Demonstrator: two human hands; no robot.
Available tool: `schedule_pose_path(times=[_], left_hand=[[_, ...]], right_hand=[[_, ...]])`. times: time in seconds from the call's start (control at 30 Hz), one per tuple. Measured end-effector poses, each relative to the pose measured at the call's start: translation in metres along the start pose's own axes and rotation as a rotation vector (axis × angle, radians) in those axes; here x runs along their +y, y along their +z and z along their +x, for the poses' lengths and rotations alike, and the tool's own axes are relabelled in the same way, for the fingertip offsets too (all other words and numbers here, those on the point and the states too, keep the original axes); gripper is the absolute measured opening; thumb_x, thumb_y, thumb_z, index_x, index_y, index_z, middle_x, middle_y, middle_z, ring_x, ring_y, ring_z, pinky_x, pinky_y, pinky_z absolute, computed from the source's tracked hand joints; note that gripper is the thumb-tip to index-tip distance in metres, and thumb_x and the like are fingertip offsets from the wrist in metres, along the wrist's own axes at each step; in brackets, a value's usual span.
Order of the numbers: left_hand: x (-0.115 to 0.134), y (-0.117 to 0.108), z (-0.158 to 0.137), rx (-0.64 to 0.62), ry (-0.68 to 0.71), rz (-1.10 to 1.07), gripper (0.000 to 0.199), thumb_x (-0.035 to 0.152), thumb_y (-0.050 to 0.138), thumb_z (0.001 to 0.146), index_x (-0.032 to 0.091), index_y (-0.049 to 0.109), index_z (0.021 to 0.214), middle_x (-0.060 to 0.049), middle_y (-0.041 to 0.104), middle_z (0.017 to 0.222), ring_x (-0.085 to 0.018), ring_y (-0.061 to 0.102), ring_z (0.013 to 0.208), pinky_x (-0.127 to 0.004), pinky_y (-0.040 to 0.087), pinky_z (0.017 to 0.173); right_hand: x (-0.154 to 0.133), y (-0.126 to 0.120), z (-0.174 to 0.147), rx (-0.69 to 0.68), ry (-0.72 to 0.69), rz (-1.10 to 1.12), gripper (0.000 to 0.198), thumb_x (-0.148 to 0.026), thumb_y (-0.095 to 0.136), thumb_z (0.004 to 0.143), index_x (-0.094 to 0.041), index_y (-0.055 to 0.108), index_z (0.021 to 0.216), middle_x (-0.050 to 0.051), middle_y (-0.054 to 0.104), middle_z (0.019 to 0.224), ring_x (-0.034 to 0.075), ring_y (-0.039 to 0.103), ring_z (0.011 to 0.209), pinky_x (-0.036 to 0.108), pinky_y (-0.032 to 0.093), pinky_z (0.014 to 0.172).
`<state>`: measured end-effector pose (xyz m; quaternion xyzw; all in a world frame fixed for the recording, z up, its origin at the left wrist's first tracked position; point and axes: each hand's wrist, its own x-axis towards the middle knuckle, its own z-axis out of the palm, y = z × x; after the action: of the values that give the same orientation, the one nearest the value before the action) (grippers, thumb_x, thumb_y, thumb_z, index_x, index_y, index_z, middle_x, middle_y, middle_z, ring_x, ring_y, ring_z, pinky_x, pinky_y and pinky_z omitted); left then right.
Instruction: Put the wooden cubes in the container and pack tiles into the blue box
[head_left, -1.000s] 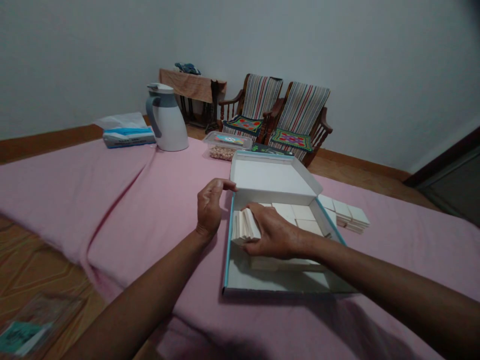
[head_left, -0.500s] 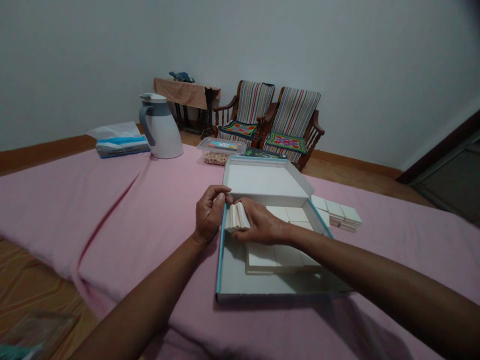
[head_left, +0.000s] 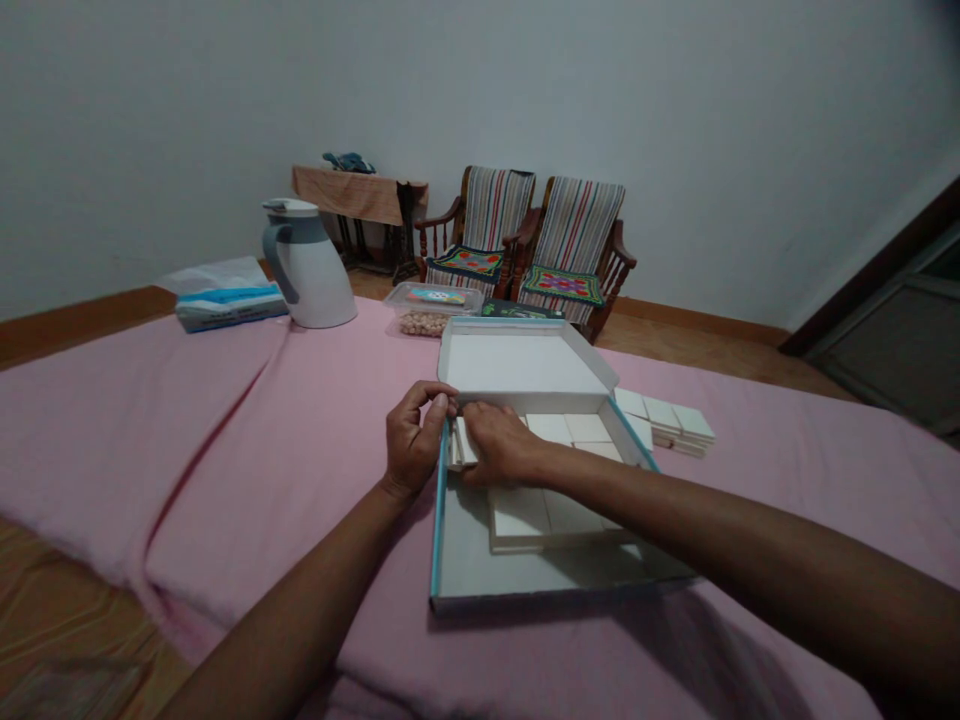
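An open white cardboard box (head_left: 517,578) with light-blue edges lies in front of me, its lid (head_left: 525,360) folded back. My left hand (head_left: 416,435) is closed on the box's left wall near the back corner. Inside that corner, my right hand (head_left: 499,445) is closed around a small stack of white square tiles (head_left: 466,445), fingers pointing left; part of the stack is hidden behind the hand. More white tiles (head_left: 525,512) lie in flat rows across the box, partly covered by my right forearm. Several others (head_left: 664,415) are piled outside, right of the box.
The box rests on a pink cloth (head_left: 315,400). Behind it are a clear container of nuts (head_left: 421,322) and a dark patterned item (head_left: 517,309). A white-and-grey jug (head_left: 319,275) and a tissue pack (head_left: 231,305) stand at back left. Two wooden chairs (head_left: 574,240) are beyond.
My right hand has lowered the stack of tiles deeper into the box's back left corner, and its fingers now cover more of it. My left hand keeps its hold on the wall.
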<state>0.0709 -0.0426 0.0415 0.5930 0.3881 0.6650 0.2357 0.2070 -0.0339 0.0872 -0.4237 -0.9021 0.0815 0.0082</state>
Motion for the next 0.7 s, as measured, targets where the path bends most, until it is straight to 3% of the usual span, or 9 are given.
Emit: schedule_pose_path(times=[0.13,0.37,0.57,0.63,0.7], left_hand=[[-0.003,-0.001,-0.001,-0.007,-0.001,0.043,0.016,0.030,0.052,0.088,0.016,0.061,0.090,-0.001,0.060,0.074,-0.015,0.057,0.070,-0.028,0.045,0.070],[-0.001,-0.002,0.000,-0.015,-0.004,0.072,0.017,0.030,0.052,0.088,0.016,0.061,0.088,-0.001,0.059,0.072,-0.014,0.057,0.067,-0.027,0.045,0.068],[-0.002,-0.003,0.000,-0.019,-0.009,0.091,0.019,0.033,0.051,0.088,0.017,0.061,0.088,-0.001,0.060,0.072,-0.015,0.058,0.069,-0.028,0.046,0.069],[-0.002,-0.003,0.000,-0.015,-0.010,0.096,0.020,0.034,0.051,0.088,0.017,0.061,0.088,-0.001,0.060,0.072,-0.015,0.058,0.068,-0.028,0.046,0.069],[-0.002,-0.002,0.000,-0.006,-0.004,0.096,0.020,0.034,0.052,0.088,0.017,0.062,0.087,0.000,0.060,0.072,-0.015,0.058,0.068,-0.027,0.046,0.067]], right_hand=[[-0.016,-0.006,0.004,-0.068,0.047,-0.140,0.065,-0.033,0.074,0.064,-0.006,0.051,0.118,0.019,0.060,0.116,0.029,0.056,0.106,0.039,0.040,0.091],[-0.029,0.001,0.011,-0.115,0.104,-0.221,0.047,-0.028,0.063,0.076,-0.009,0.054,0.119,0.019,0.062,0.115,0.030,0.056,0.108,0.045,0.034,0.097],[-0.017,-0.011,0.005,-0.139,0.051,-0.100,0.072,-0.044,0.074,0.065,-0.007,0.051,0.122,0.021,0.059,0.119,0.033,0.054,0.110,0.049,0.036,0.096],[-0.008,-0.021,0.000,-0.117,0.028,-0.050,0.070,-0.040,0.076,0.063,-0.011,0.051,0.122,0.018,0.058,0.123,0.032,0.053,0.113,0.047,0.038,0.094],[0.001,-0.031,-0.006,-0.077,0.014,-0.001,0.052,-0.030,0.072,0.069,-0.015,0.056,0.116,0.014,0.061,0.120,0.028,0.056,0.109,0.040,0.041,0.089]])
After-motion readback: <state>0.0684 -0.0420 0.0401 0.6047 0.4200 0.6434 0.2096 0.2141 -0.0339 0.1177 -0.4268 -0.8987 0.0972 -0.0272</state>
